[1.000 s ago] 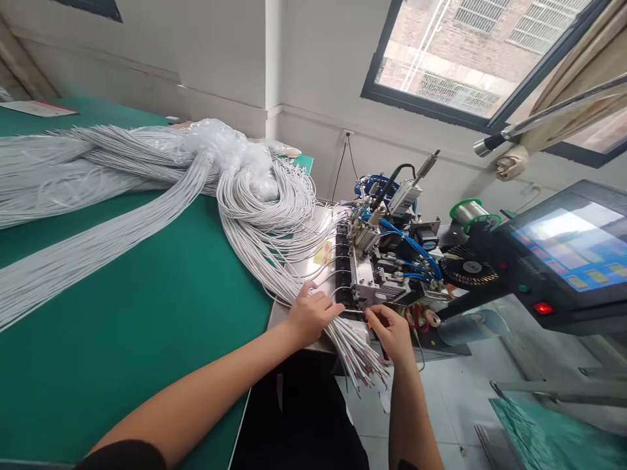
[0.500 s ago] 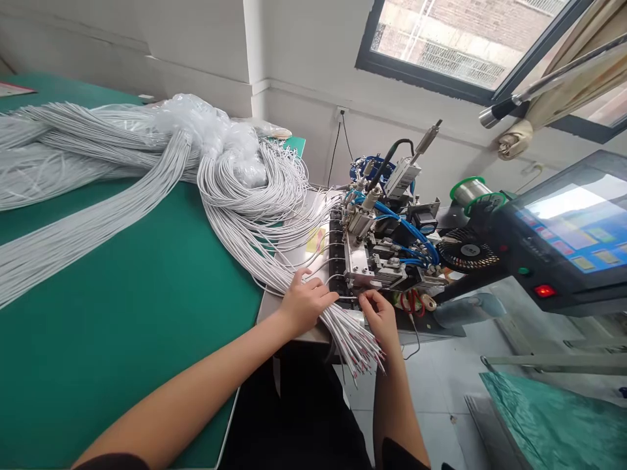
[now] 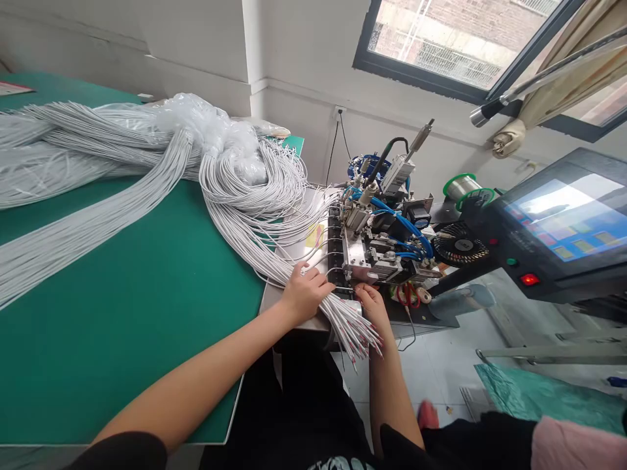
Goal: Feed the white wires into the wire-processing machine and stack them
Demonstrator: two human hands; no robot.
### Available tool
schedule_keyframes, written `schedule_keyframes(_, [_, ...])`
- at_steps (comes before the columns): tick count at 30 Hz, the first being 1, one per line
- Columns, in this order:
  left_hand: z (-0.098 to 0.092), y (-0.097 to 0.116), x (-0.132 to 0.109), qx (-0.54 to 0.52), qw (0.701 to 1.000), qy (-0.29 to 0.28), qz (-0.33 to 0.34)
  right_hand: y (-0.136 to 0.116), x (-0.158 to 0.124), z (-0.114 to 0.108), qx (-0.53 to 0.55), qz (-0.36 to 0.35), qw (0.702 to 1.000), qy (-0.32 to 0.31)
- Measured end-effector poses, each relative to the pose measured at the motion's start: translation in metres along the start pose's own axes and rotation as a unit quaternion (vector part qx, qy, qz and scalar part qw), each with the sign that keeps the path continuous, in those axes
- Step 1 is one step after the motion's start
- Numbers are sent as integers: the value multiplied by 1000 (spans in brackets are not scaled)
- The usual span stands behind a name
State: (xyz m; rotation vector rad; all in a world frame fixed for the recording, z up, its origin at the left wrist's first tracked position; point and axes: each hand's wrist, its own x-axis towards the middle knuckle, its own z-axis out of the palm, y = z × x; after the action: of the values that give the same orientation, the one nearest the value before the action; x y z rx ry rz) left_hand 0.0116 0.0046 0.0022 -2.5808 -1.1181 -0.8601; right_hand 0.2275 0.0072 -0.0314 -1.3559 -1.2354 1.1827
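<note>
- White wires [image 3: 350,329] are lying fanned under the left hand [image 3: 304,294]. Its grip is spreading flat over them, fingers apart, pressing down rather than closing round them.
- Just beside it, the right hand [image 3: 372,305] is pinching its grip together at the front edge of the machine [image 3: 372,254], seemingly on one wire [image 3: 341,289]. The contact itself is too small to make out.
- The wires are crossing a metal plate [image 3: 294,251] from the tabletop [image 3: 122,313] and hanging their red-tipped ends off the near edge, between the two hands.
- Doing this step well is probably depending on three things:
  - the left hand pinning the bundle so that only one wire is coming free at a time;
  - the right hand guiding that end straight and level into the machine;
  - both sets of fingertips keeping clear of the clamps.
- A snag looks most likely where loose wires are looping over the plate towards the black strip [image 3: 334,248], so a gentle pull seems wiser than a tug.
- Counting outward:
  - two hands, one machine and one black strip with several wires curving into it;
  - one fan [image 3: 458,247], one spool [image 3: 463,188], one screen [image 3: 568,219] and one glowing red button [image 3: 529,279];
  - one plastic bag [image 3: 210,121] at the far end of the wires.
- The wires themselves are too many to count, gathering into several thick bundles across the tabletop.
</note>
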Motion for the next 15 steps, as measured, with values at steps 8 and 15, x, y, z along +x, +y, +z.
schedule_keyframes(8, [1,-2,-6,-10,1000,10,-4,-1,-20,-13,-32,-19,999,24])
schedule_keyframes(15, [1,-2,-8,-11,1000,14,-3,-28,-65,-48,-172,-93,979,-53])
